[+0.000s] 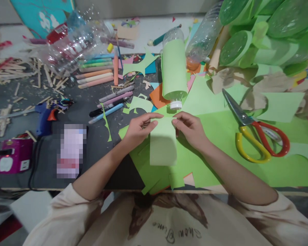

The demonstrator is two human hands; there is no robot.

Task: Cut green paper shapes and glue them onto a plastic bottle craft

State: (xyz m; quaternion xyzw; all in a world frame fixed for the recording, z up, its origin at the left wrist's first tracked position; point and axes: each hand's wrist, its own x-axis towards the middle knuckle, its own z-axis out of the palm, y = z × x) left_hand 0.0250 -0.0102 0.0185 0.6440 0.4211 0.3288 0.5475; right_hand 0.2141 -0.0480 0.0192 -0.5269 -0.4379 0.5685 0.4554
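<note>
At the front of the cluttered table (123, 171), above its near edge, your left hand (143, 127) and right hand (188, 127) pinch a pale green paper piece (163, 143) by its upper corners, thumb against fingers on each side, so that it hangs toward you between them. Beneath it lies a large bright green sheet (210, 164), spreading off to the right. Just beyond your fingertips, the white cap (176, 104) of a clear bottle wrapped in light green paper (174, 65) points back at you. Left of that bottle you have green paper scraps (141, 104), an orange piece (159, 96), and a few pens (115, 99), with a row of markers (96, 72) farther up. To your right, large scissors (246, 123) with one yellow and one red handle rest on the sheet, blades angled away and a little open. Crumpled brown paper (226, 80) and a pile of green-wrapped bottles (269, 44) sit past them. Out on your left are a phone with a blurred screen (70, 150), a blue glue gun (44, 119), a magenta box (14, 155), scattered wooden sticks (5, 73) and, farther back, clear plastic bottles (74, 44).
</note>
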